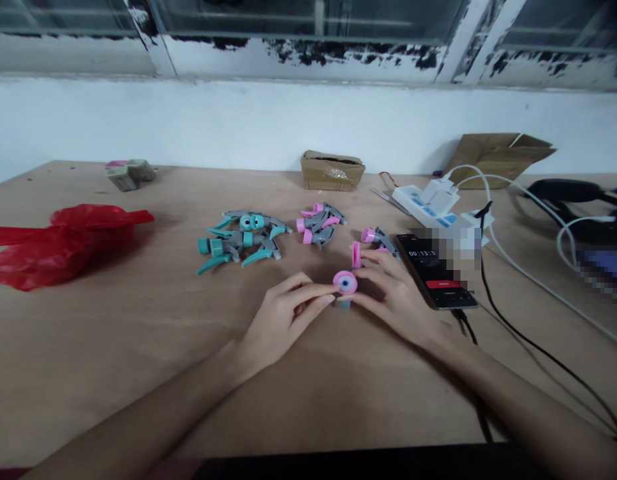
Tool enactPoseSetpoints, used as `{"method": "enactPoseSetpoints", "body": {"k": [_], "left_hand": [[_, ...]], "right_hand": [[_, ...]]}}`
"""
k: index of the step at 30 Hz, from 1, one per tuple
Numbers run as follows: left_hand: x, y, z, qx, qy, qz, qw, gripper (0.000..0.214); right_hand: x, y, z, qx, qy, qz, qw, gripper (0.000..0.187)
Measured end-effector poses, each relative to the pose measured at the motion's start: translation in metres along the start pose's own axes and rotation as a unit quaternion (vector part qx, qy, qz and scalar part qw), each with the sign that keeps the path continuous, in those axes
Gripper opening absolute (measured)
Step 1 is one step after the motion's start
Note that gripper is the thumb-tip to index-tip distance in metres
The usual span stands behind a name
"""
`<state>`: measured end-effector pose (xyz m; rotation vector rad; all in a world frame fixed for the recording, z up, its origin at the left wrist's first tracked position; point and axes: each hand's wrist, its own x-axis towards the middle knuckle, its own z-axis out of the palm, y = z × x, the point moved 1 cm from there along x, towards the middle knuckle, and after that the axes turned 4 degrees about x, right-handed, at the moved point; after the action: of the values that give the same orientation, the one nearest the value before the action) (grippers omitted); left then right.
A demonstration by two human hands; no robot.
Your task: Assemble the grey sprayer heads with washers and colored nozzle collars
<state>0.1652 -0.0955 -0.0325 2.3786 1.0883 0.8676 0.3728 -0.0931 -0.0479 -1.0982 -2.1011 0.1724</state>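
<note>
A pink and grey spray-trigger head is pinched between both my hands just above the wooden table. My left hand grips its left side with thumb and fingertips. My right hand closes on its right side. A loose pink cap and another pink-nozzled trigger lie just behind my right hand. A pile of grey and pink triggers sits further back. A pile of grey and teal triggers lies to its left.
A phone showing a timer lies right of my hands, with a black cable trailing toward me. A white power strip and white cables sit behind it. A red plastic bag is at left. Cardboard boxes stand by the wall.
</note>
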Motion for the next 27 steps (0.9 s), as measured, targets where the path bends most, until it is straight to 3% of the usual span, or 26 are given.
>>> {"method": "enactPoseSetpoints", "body": {"k": [3, 5, 10, 13, 17, 27], "left_hand": [[-0.002, -0.001, 0.000, 0.007, 0.040, -0.020, 0.999, 0.022], [-0.001, -0.003, -0.002, 0.000, 0.059, -0.034, 0.998, 0.021], [0.002, -0.009, -0.002, -0.012, 0.050, -0.058, 0.997, 0.021], [0.002, -0.009, -0.001, -0.004, 0.040, -0.060, 0.997, 0.022], [0.001, -0.007, 0.001, 0.012, 0.036, -0.040, 0.999, 0.021], [0.001, -0.009, 0.001, 0.004, 0.036, -0.047, 0.998, 0.019]], "right_hand": [[0.006, 0.013, -0.018, -0.035, 0.019, 0.006, 0.999, 0.028], [0.014, 0.024, -0.032, -0.063, -0.001, -0.005, 0.998, 0.028], [0.037, 0.059, -0.056, -0.139, -0.045, -0.040, 0.989, 0.029], [0.042, 0.075, -0.050, -0.171, -0.110, -0.024, 0.979, 0.028], [0.041, 0.080, -0.034, -0.170, -0.149, -0.026, 0.974, 0.028], [0.067, 0.096, -0.021, -0.166, -0.129, -0.012, 0.978, 0.058]]}}
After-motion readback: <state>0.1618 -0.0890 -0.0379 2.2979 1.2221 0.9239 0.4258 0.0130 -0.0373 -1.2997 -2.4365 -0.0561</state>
